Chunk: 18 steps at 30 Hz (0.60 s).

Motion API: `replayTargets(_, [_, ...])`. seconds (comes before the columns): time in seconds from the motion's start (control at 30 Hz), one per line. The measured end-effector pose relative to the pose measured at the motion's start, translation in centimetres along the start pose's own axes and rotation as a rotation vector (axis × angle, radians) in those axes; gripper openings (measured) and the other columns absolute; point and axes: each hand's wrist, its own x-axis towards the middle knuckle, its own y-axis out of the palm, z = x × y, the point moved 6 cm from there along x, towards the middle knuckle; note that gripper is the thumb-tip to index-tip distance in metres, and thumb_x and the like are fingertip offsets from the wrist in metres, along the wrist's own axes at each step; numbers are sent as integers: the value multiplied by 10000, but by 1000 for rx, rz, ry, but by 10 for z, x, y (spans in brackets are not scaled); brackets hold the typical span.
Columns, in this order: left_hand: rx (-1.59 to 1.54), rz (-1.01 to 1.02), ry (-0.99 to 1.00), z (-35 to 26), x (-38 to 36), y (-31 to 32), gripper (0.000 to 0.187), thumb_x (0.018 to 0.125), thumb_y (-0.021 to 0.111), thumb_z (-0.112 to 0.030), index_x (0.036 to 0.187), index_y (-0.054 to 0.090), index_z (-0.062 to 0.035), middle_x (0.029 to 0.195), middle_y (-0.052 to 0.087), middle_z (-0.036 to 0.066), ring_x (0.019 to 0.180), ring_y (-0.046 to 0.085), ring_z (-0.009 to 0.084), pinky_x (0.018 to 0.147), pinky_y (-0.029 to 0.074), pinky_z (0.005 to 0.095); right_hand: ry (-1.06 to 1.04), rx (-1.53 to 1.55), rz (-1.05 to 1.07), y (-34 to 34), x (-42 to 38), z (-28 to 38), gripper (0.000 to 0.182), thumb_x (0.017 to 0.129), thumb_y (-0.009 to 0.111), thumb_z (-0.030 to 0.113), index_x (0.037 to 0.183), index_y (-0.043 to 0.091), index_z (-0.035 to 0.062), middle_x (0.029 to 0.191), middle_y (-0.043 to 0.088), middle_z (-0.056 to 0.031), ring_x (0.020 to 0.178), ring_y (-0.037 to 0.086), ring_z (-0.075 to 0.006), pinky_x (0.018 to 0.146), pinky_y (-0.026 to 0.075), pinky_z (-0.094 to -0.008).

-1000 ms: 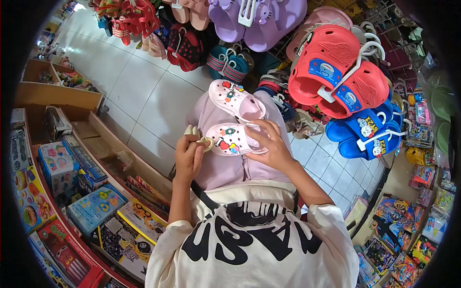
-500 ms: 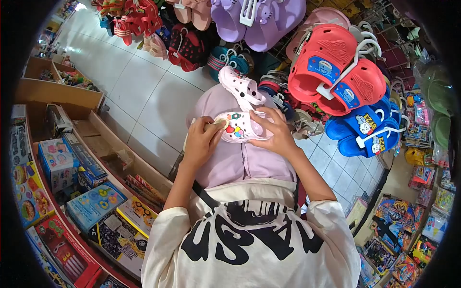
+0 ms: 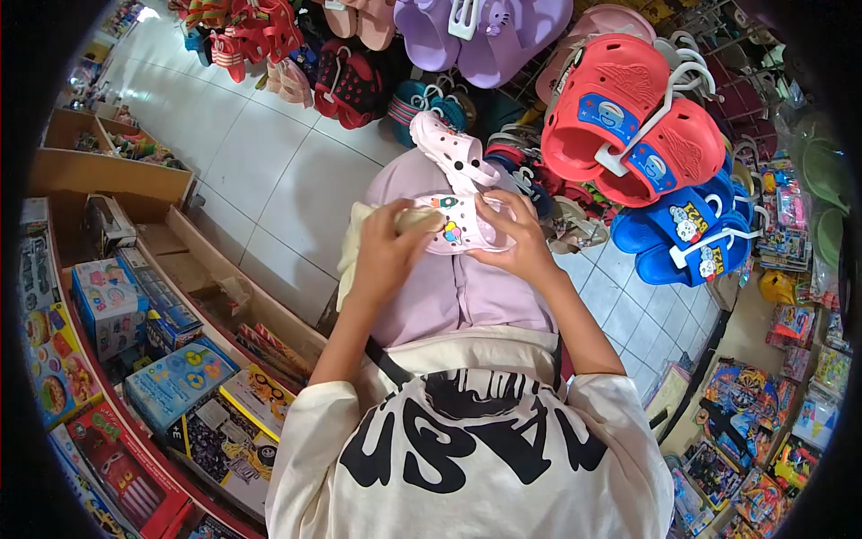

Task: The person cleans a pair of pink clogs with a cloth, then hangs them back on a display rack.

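The right hand [image 3: 514, 241] has its fingers closed round a pale pink clog [image 3: 462, 225] dotted with small charms, held at chest height in front of the person's lilac clothing; a second pink clog [image 3: 447, 154] hangs from it, tilted up and away. The left hand [image 3: 386, 251] presses a cream cloth [image 3: 359, 242] against the toe of the held clog, fingers gripping the fold while the rest of the cloth dangles below. The clog looks like light moulded foam, springy rather than stiff, smooth enough to slip, so the sides near the heel strap seem the surest hold; the charms stand proud and could probably catch on the cloth or pop loose. Just beyond the hands, racks of hanging footwear crowd close: red clogs [image 3: 637, 117] on white hangers, blue clogs [image 3: 687, 234] below them, purple clogs [image 3: 489, 31] above. On the left, wooden shelves [image 3: 108, 180] hold boxed toys [image 3: 103, 301], with white floor tiles [image 3: 269, 171] between.
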Motion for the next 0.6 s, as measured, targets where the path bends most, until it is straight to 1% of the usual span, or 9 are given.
replayTargets(0.03, [41, 59, 54, -2, -1, 8, 330, 784, 716, -143, 1110, 680, -185, 1159, 533, 107, 1082, 519, 309, 943, 403, 434, 3, -1, 7, 0, 0, -1, 765, 558, 845, 277, 1273, 597, 172, 1232, 510, -86, 1125, 477, -289, 961, 367, -416])
replayTargets(0.07, [88, 28, 116, 5, -7, 12, 349, 778, 717, -170, 1122, 677, -215, 1209, 531, 96, 1186, 476, 331, 1016, 348, 481, 8, -3, 13, -2, -1, -1, 766, 557, 845, 276, 1274, 596, 172, 1234, 509, -85, 1126, 477, -288, 963, 366, -417])
replayTargets(0.17, [170, 54, 196, 9, -12, 1, 314, 788, 713, -183, 1099, 688, -216, 1222, 527, 110, 1252, 431, 342, 1050, 319, 503, 36, -50, 21, -1, -5, 1, 768, 554, 845, 271, 1274, 596, 177, 1235, 510, -80, 1126, 478, -285, 968, 364, -414])
replayTargets(0.2, [127, 86, 196, 13, -16, 0, 282, 794, 709, -169, 1071, 703, -221, 1183, 519, 127, 1226, 444, 338, 1058, 329, 481, 36, -35, 11, -2, -6, 0, 769, 553, 845, 269, 1275, 596, 179, 1235, 510, -78, 1126, 478, -285, 969, 363, -414])
replayTargets(0.3, [-90, 7, 93, 28, -37, -7, 244, 833, 679, -121, 1070, 708, -175, 1111, 504, 128, 1119, 486, 305, 1002, 385, 423, 28, 10, -9, -1, -4, -3, 773, 549, 846, 264, 1276, 597, 184, 1233, 513, -76, 1127, 480, -284, 973, 361, -413])
replayTargets(0.4, [-210, -255, -241, 48, -40, -20, 238, 866, 640, -70, 1094, 695, -110, 1056, 480, 119, 995, 495, 252, 911, 423, 361, 33, 37, 5, 0, -3, -5, 776, 543, 850, 257, 1274, 600, 185, 1232, 516, -82, 1132, 480, -286, 978, 361, -411])
replayTargets(0.5, [-151, -341, -259, 35, -13, -25, 223, 890, 604, -46, 1099, 681, -49, 1036, 485, 117, 920, 493, 219, 825, 428, 337, 56, 56, 20, 2, -2, -7, 776, 542, 857, 251, 1272, 604, 187, 1234, 519, -90, 1136, 479, -289, 980, 366, -407])
replayTargets(0.53, [-189, -270, -280, 43, -9, -12, 246, 868, 638, -70, 1109, 685, -89, 997, 510, 111, 896, 514, 227, 802, 435, 334, 66, 60, 22, 2, -1, -7, 774, 543, 858, 249, 1272, 605, 188, 1235, 519, -93, 1136, 479, -289, 980, 368, -406])
replayTargets(0.6, [-76, -153, -104, 27, -7, -1, 264, 854, 656, -78, 1115, 688, -109, 991, 513, 99, 893, 518, 221, 784, 447, 322, 73, 63, 26, 2, 0, -7, 770, 546, 860, 249, 1271, 607, 189, 1237, 520, -96, 1136, 480, -289, 979, 371, -405])
